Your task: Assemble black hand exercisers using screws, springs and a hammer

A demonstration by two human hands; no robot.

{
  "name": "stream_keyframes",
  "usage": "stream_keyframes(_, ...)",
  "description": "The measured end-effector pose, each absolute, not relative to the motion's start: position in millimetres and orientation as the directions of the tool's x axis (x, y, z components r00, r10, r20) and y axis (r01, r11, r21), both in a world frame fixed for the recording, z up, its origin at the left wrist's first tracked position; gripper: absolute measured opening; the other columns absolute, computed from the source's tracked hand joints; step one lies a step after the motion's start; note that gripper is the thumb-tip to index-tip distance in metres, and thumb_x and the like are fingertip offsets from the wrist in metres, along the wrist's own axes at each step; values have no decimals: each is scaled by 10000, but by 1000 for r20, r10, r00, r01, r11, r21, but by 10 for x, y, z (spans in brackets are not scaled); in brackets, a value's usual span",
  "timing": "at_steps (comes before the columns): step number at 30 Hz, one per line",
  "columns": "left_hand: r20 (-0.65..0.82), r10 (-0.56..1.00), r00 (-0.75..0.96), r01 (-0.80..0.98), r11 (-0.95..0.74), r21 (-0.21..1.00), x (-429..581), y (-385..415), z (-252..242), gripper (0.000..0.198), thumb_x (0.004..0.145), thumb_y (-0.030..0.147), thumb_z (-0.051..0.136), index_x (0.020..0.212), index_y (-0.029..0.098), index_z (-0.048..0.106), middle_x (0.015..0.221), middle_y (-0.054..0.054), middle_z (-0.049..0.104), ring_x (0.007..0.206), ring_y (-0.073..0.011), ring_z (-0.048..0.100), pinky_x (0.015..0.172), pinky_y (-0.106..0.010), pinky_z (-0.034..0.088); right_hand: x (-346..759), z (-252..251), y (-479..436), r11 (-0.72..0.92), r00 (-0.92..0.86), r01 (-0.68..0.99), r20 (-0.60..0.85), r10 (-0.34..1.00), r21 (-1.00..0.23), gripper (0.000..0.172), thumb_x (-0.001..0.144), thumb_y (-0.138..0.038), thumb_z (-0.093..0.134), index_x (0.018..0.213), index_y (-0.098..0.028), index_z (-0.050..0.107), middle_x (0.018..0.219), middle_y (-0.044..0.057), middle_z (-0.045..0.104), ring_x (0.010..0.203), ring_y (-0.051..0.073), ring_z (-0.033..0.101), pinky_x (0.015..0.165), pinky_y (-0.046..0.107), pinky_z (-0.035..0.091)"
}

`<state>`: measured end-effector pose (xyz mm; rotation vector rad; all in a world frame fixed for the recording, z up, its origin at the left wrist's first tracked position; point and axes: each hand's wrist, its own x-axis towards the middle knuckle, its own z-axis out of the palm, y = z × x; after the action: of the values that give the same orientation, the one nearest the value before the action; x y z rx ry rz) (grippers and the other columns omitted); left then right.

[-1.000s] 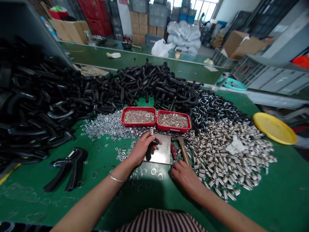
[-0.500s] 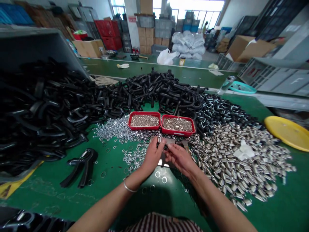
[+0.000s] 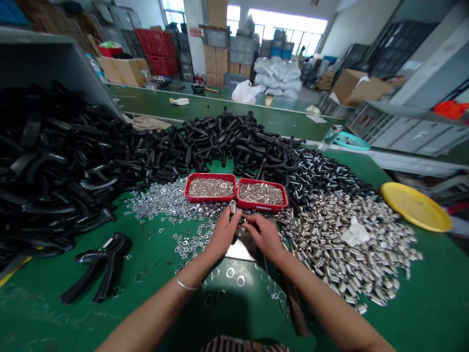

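Note:
My left hand (image 3: 223, 233) is closed around a small black part with a metal spring (image 3: 233, 207) sticking up from it, held above a grey metal plate (image 3: 240, 250). My right hand (image 3: 263, 235) meets it from the right, fingers pinched at the same part; what they pinch is hidden. Two red trays (image 3: 210, 197) of small metal pieces sit just beyond the hands. Loose washers (image 3: 190, 239) lie to the left of the plate.
A big heap of black plastic handles (image 3: 73, 161) fills the left and far side. A pile of metal springs (image 3: 340, 239) lies to the right, black screws (image 3: 322, 173) behind it. An assembled hand gripper (image 3: 98, 266) lies left; a yellow dish (image 3: 415, 206) at right.
My right hand left the hammer handle on the table and came up to the part in my left hand. Both hands now work together over the plate.

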<state>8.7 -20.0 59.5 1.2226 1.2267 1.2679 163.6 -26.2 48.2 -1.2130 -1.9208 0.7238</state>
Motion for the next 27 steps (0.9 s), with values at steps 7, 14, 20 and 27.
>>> stream_keyframes(7,-270,955,124,-430,297,853,192,-95,347,435,778,561,699,911,180,538,805,-7,645,571,-99,516,592,-229,435,2404,553,28,462,-418,760,201,886,-456,324,1001,-338,462,1288,-235,571,1167,77,676,1064,209,628,928,350,487)
stream_keyframes(14,-324,936,137,-463,350,815,254,-144,345,414,785,528,716,892,179,521,795,-2,665,569,-82,552,596,-218,461,3513,511,535,-31,63,988,214,975,-153,176,907,-191,538,1070,-166,597,1053,144,638,1017,270,580,834,356,445)
stream_keyframes(20,-320,943,91,-537,317,782,302,-63,403,411,771,493,741,895,171,519,794,-14,657,572,-82,556,593,-225,469,3422,447,718,-53,62,996,124,990,-73,143,904,-249,595,1023,-170,587,1033,145,648,972,265,601,758,328,423)
stream_keyframes(27,-307,951,45,-555,280,784,92,-46,423,440,760,508,749,915,165,524,773,-19,645,565,-85,556,592,-240,477,3413,755,362,-134,139,990,203,969,-39,179,940,-280,533,1030,-130,569,945,186,667,851,309,642,696,382,442)
